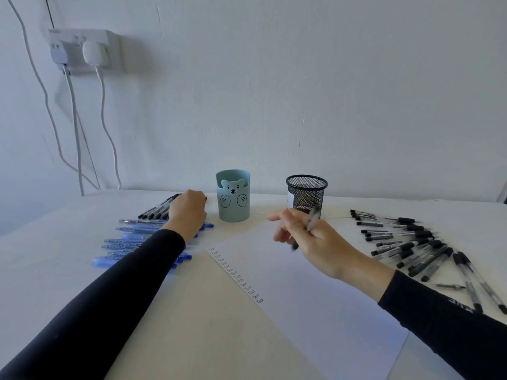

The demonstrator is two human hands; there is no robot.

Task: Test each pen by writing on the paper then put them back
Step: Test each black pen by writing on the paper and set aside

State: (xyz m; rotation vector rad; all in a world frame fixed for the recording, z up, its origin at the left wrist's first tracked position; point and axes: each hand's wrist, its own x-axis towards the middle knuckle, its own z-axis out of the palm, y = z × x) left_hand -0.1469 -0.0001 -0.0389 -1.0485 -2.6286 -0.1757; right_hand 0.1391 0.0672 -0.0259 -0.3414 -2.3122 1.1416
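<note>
Above the paper [315,297], your right hand [312,242] hovers, thumb and fingers pinching a pen [314,216]. Pen's long axis is steep: tip down-left toward the sheet, back end up toward the mesh cup [306,193]. Your left hand [188,212] sits knuckles-up over the black pens [153,212]; can't tell whether it grips one.

Your left hand [188,212] lies near the back edge of the tabletop [192,311], knuckles up, fingers hidden. Your right hand [304,237] hangs mid-table and pinches a pen [312,217].
</note>
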